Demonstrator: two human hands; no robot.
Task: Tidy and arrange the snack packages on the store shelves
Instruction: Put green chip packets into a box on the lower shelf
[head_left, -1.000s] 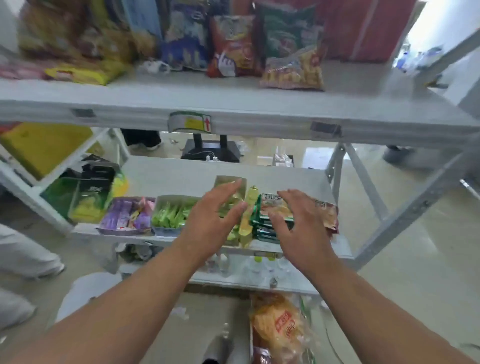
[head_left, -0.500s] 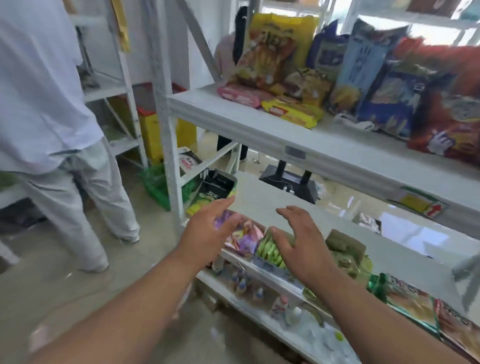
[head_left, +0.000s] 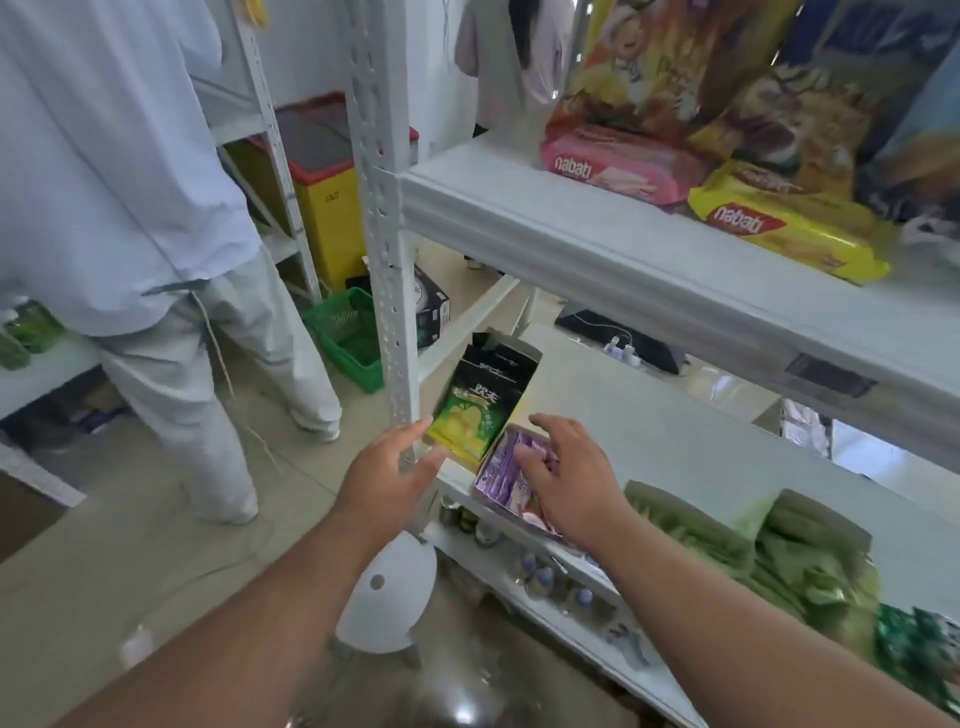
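Observation:
A black and green snack box (head_left: 483, 400) stands at the left end of the middle white shelf (head_left: 649, 431). My left hand (head_left: 387, 475) is open, its fingertips at the box's lower left corner. Beside the box sits a tray of purple packets (head_left: 501, 475). My right hand (head_left: 571, 478) hovers open over that tray, fingers spread and touching the packets. Trays of green packets (head_left: 748, 545) follow to the right. On the upper shelf (head_left: 597, 244) lie a pink wafer pack (head_left: 613, 169) and a yellow wafer pack (head_left: 784, 228) before tall bags.
A person in pale clothes (head_left: 130, 234) stands close on the left. A white perforated shelf post (head_left: 382, 208) rises beside my left hand. A green basket (head_left: 345, 338) and a yellow bin (head_left: 324, 192) sit on the floor behind. A white stool (head_left: 387, 597) stands below, small bottles on the lowest shelf.
My view and both hands have swung left along the middle shelf, from the green packets to the purple tray and the black and green box. The standing person is now close.

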